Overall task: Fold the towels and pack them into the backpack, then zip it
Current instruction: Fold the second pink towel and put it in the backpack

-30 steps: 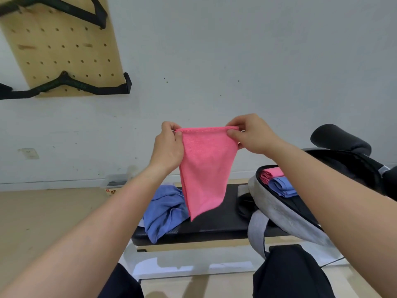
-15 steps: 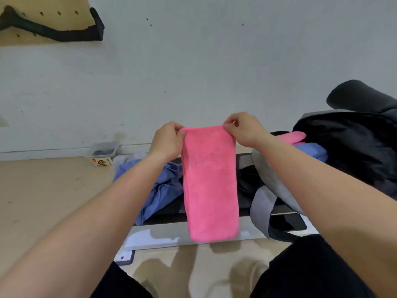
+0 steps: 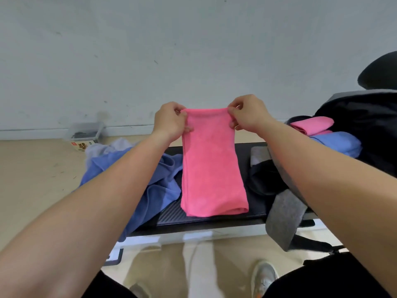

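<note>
A pink towel (image 3: 211,168), folded into a long strip, hangs in front of me over the black bench (image 3: 255,203), its lower end resting on the pad. My left hand (image 3: 170,121) pinches its top left corner and my right hand (image 3: 249,114) pinches the top right corner. An unfolded blue towel (image 3: 159,186) lies crumpled on the bench's left end. At the right stands the open grey and black backpack (image 3: 365,125), holding a folded pink towel (image 3: 311,125) on top of a folded blue towel (image 3: 337,143).
A grey backpack strap (image 3: 283,218) hangs over the bench's front edge. A small clear box (image 3: 86,134) sits on the floor by the white wall. A black chair headrest (image 3: 380,74) shows at far right. My shoe (image 3: 264,276) is below the bench.
The view has tilted down. My hands lowered the pink towel, so its bottom end now rests on the bench pad instead of hanging free.
</note>
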